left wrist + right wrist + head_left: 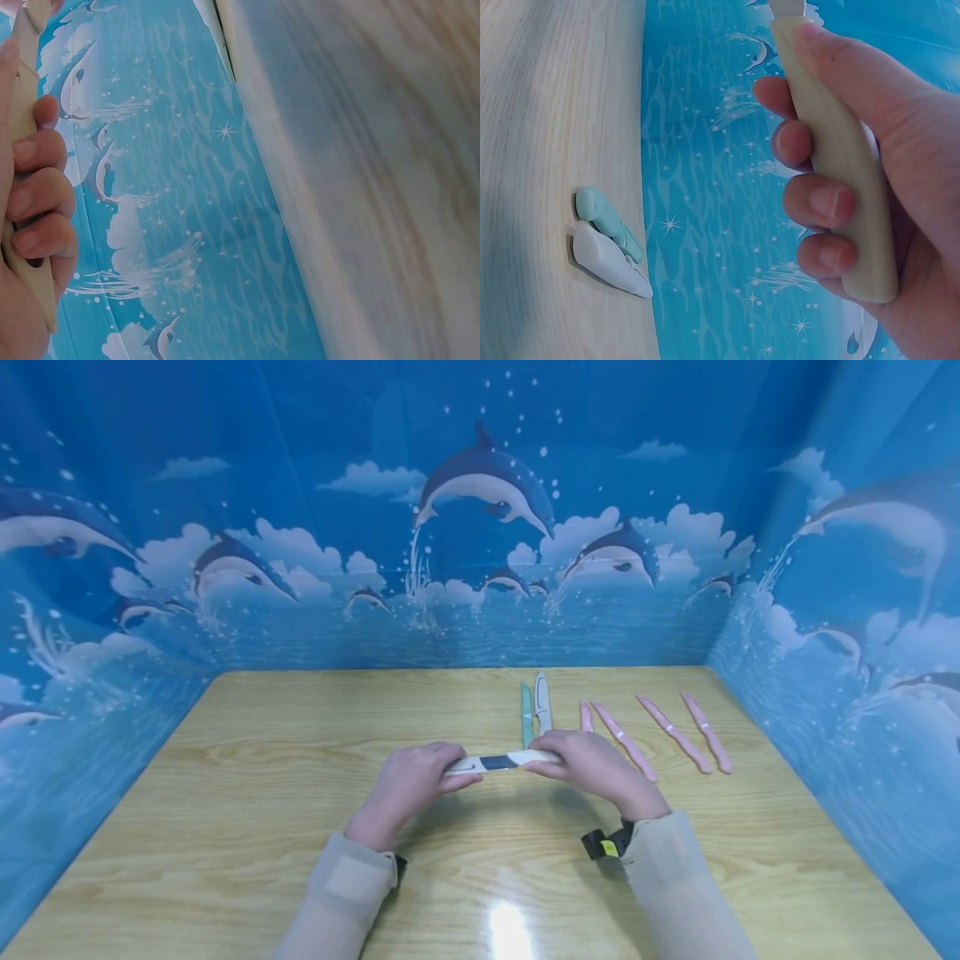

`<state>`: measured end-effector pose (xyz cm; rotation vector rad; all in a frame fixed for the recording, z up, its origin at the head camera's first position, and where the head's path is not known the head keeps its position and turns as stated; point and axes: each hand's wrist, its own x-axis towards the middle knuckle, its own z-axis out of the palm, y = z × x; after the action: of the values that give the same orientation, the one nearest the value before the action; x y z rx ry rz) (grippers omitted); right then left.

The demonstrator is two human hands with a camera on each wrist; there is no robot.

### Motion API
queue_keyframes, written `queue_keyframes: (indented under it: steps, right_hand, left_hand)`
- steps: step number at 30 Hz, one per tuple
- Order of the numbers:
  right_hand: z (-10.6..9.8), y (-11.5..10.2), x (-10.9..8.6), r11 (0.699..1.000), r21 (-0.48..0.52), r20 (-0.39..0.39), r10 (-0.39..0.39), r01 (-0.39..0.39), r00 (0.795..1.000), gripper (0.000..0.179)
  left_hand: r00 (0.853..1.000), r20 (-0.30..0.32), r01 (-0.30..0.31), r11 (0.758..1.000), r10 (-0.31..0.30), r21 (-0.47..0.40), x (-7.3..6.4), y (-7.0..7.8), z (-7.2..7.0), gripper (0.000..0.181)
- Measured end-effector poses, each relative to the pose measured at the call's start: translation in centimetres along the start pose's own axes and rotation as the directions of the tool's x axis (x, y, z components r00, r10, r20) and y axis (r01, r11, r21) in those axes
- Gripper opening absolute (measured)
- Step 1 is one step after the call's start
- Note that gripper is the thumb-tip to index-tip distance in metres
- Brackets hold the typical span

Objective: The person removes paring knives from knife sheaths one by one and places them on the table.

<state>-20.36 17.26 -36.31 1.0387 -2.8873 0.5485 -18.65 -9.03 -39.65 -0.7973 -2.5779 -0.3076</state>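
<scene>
A cream-white knife is held level above the table between both hands, with a stretch of its dark-looking blade [498, 762] bare in the middle. My left hand [415, 781] grips the cream sheath [24, 105], fingers curled round it; a dark hole shows low on it in the left wrist view. Around the plain, rounded handle [840, 157] curl the fingers of my right hand [592, 768], its thumb lying along the top near the blade. The sheath's end and the handle stand apart, with the blade between them.
Beyond the hands on the wooden table [262, 793] lie a teal knife [527, 714] and a white knife [543, 703], side by side. Several pink knives [675, 735] are spread to the right. A blue dolphin-print curtain [465, 635] borders the table's back and sides.
</scene>
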Motion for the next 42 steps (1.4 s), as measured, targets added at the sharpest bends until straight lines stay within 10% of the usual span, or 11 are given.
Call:
queue_keyframes:
  steps: [42]
  right_hand:
    - [-0.31,0.40,-0.20,1.000,0.022,0.012,0.004,-0.005,1.000,0.025]
  left_hand:
    - [1.000,0.016,0.009,1.000,-0.009,-0.005,-0.12,-0.34,-0.21,0.033]
